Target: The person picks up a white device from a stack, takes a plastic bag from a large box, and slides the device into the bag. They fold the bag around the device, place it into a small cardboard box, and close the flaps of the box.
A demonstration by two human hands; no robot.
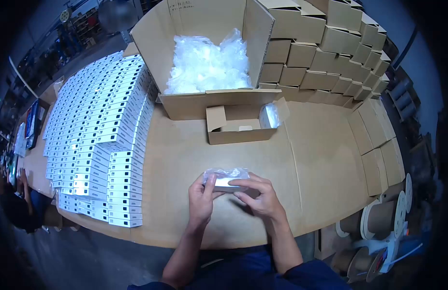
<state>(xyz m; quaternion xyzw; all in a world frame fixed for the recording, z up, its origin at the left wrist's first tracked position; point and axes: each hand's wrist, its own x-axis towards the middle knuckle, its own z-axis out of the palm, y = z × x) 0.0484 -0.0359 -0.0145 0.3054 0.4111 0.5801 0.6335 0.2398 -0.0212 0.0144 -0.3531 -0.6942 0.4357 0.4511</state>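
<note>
Both my hands hold one small white box in a clear plastic bag (225, 181) above the near part of the table. My left hand (202, 197) grips its left end, the thumb on top. My right hand (260, 195) has its fingers along the right end and over the top face. Beyond them stands an open small cardboard carton (241, 137), its flaps up. One plastic-wrapped item (270, 116) sits inside that carton at its right end.
A large open carton (190, 105) full of clear plastic bags (208, 65) stands at the back. Stacked white boxes (95, 130) line the left side of the table (185, 154). Brown cartons (311, 53) are piled at back right, more cartons (374, 145) at the right edge. A person (23, 198) is at far left.
</note>
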